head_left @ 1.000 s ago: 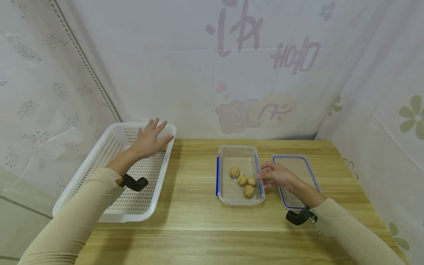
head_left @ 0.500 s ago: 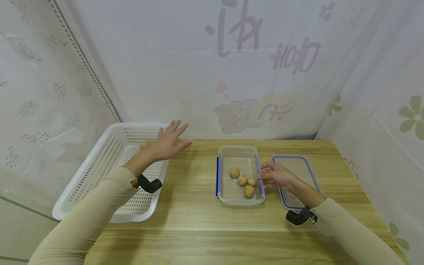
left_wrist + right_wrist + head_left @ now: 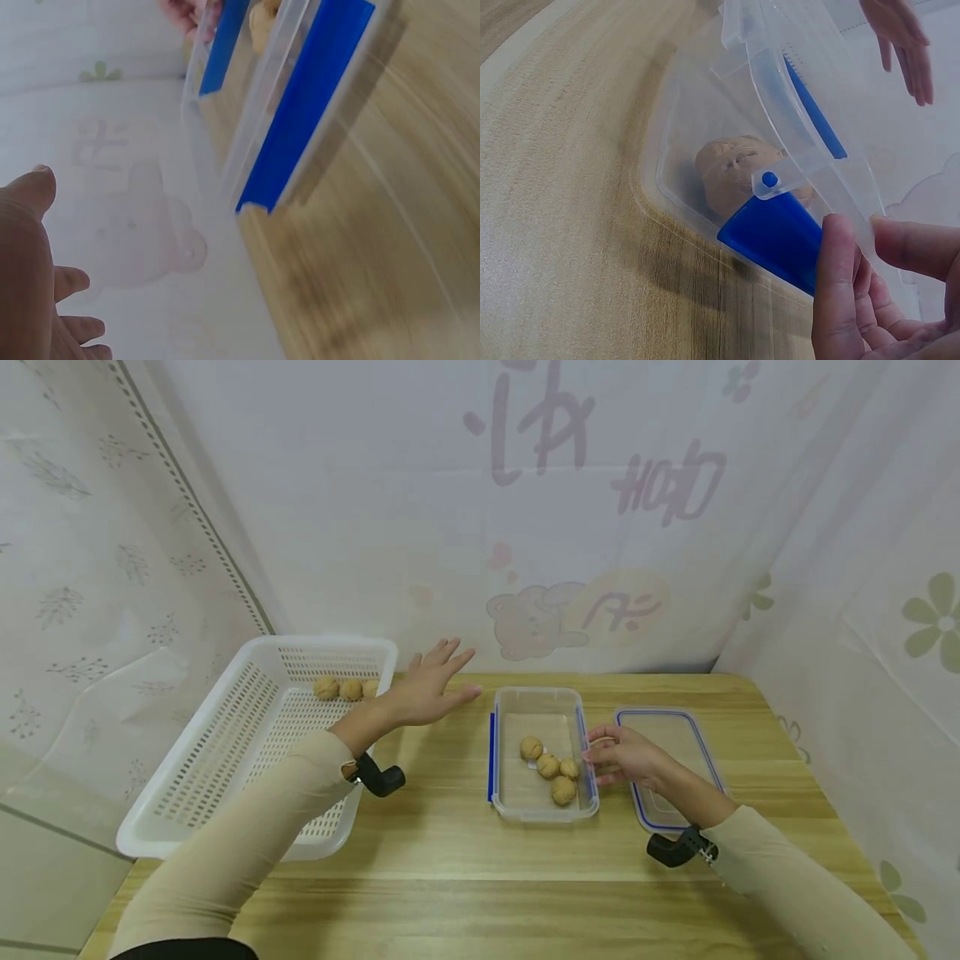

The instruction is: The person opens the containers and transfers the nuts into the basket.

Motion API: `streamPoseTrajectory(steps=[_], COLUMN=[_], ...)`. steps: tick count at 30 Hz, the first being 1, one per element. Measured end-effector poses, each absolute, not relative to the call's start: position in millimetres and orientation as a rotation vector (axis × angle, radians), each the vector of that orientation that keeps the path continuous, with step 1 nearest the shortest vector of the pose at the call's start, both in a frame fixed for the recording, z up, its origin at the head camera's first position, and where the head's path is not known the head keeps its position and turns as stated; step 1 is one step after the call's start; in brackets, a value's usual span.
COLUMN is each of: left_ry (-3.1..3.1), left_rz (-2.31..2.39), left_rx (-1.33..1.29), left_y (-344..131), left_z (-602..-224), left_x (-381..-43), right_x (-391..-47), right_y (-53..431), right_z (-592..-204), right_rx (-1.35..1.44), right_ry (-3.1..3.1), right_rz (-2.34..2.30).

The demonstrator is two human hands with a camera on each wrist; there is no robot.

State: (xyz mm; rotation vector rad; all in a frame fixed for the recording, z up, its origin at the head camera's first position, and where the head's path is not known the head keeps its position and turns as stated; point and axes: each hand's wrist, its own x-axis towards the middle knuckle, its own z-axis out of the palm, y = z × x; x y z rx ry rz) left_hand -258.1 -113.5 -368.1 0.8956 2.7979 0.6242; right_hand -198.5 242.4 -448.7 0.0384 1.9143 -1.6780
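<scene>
My left hand hangs above the table between the white basket and the clear plastic food container, fingers spread and holding nothing. In the left wrist view its fingers are apart from the container's blue side clip. Several walnuts lie inside the lidless container. At its right side, my right hand pinches the wall; the right wrist view shows the thumb at the rim and the fingers outside, beside a lowered blue clip.
The white perforated basket stands at the left with walnuts along its back end. A clear lid with a blue seal lies right of the container, partly under the right forearm. A printed curtain hangs behind the wooden table.
My left hand has moved right, from over the basket to near the container, uncovering the walnuts in the basket. The right hand and container have stayed in place.
</scene>
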Motion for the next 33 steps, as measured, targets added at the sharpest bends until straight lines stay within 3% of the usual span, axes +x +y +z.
streamPoseTrajectory(steps=[33], left_ry=[2.415], left_rz=[0.504], left_rx=[1.209], left_y=[-25.6], left_z=[-396.8], left_x=[-262.6], right_x=[-199.3], right_y=[242.8], right_z=[-450.9], right_rx=[0.052], right_ry=[1.912], right_rz=[-1.677])
